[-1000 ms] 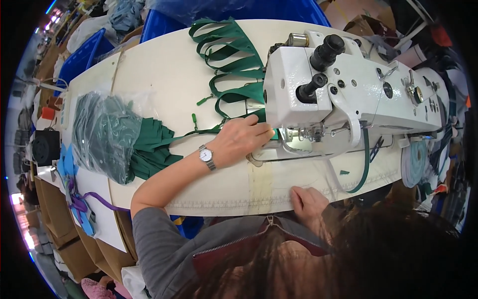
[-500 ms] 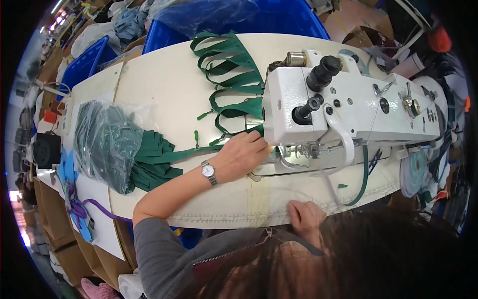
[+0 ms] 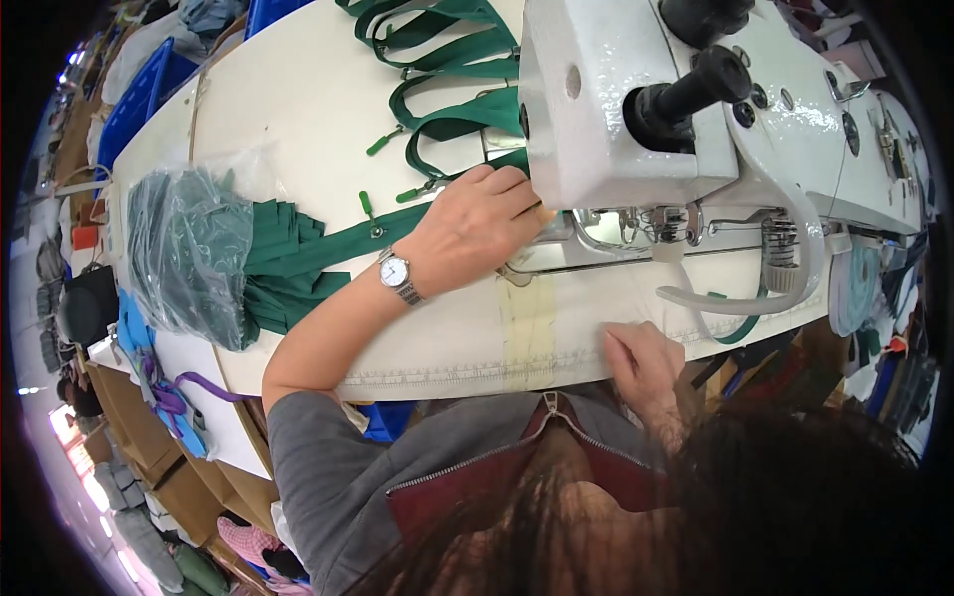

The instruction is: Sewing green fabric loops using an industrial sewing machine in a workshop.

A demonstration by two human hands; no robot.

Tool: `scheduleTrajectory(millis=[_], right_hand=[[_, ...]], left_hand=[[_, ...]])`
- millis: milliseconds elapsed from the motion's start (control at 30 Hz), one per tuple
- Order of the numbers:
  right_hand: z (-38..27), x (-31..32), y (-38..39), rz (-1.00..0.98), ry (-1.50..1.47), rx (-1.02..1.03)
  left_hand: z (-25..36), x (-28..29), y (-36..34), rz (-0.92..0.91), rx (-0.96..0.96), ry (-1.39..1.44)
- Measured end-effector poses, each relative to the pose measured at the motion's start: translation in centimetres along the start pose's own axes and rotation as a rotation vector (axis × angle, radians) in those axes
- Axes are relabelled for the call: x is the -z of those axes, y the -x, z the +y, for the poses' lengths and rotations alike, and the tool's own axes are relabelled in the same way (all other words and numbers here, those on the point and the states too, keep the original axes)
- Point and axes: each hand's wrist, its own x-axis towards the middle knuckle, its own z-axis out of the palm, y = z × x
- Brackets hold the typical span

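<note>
My left hand [image 3: 477, 223], with a wristwatch on the wrist, is closed over a green zipper [image 3: 397, 221] at the left end of the white sewing machine [image 3: 586, 94]. Its fingertips are partly hidden beside the machine head. That zipper trails left toward a bundle of green zippers [image 3: 283, 233] spilling from a clear plastic bag [image 3: 189, 258]. Beyond the hand, looped green zippers [image 3: 487, 111] run away along the machine's left side, their pulls dangling. My right hand [image 3: 646, 368] rests at the table's front edge, fingers curled, with nothing visible in it.
A ruler strip [image 3: 437, 375] follows the front edge of the pale table [image 3: 298, 99]. A curved clear guard [image 3: 800, 268] juts from the machine. Purple and blue strips [image 3: 164, 382] lie at the left, above cardboard boxes [image 3: 134, 422]. A blue bin [image 3: 149, 94] stands at the far left.
The view has shifted, so the machine looks larger and higher. My left hand stays on the zipper by the machine; my right hand remains curled at the front edge.
</note>
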Motion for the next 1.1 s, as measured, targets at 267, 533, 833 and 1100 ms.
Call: scheduleTrajectory(millis=[267, 533, 833, 1100], right_hand=[[0.1, -0.2, 0.0, -0.058, 0.017, 0.003], [0.4, -0.2, -0.1, 0.023, -0.024, -0.013], [0.3, -0.9, 0.5, 0.075, -0.036, -0.022], [-2.5, -0.4, -1.8, -0.171, -0.367, -0.191]], left_hand=[[0.2, 0.3, 0.1, -0.034, 0.025, 0.038], [-0.2, -0.4, -0.1, -0.015, 0.016, -0.009], [-0.4, 0.6, -0.1, 0.056, 0.033, -0.158], [-0.1, 6.6, 2.6, -0.103, 0.568, -0.304]])
